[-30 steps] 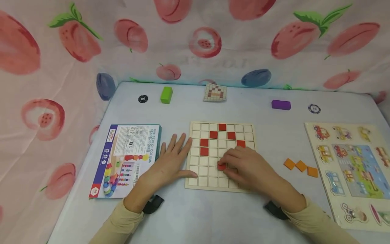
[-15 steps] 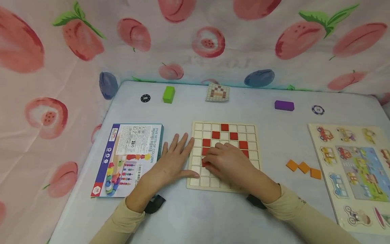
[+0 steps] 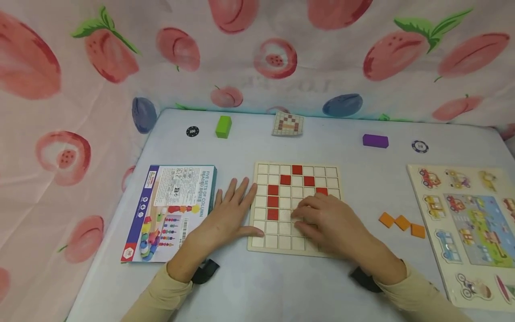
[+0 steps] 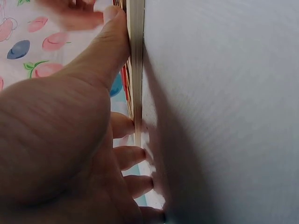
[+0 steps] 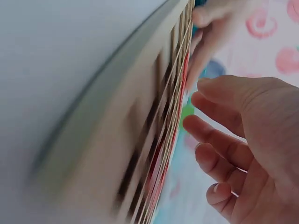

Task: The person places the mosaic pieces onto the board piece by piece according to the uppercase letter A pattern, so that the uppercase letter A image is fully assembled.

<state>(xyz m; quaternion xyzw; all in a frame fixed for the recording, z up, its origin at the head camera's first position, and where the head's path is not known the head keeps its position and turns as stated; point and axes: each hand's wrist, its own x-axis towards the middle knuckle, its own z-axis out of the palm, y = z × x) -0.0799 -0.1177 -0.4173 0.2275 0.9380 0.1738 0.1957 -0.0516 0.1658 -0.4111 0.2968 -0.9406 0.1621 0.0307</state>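
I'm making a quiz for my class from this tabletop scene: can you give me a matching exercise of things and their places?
Things:
1 green block
2 purple block
3 orange tiles
4 beaded-box package

Places:
A right of the grid board, near the vehicle puzzle
B far left, beside the black chip
C beside the left hand
D far right, near the blue chip

Pairs: 1-B, 2-D, 3-A, 4-C

Left hand [image 3: 227, 214] lies flat, fingers spread; right hand [image 3: 327, 221] loosely curled.
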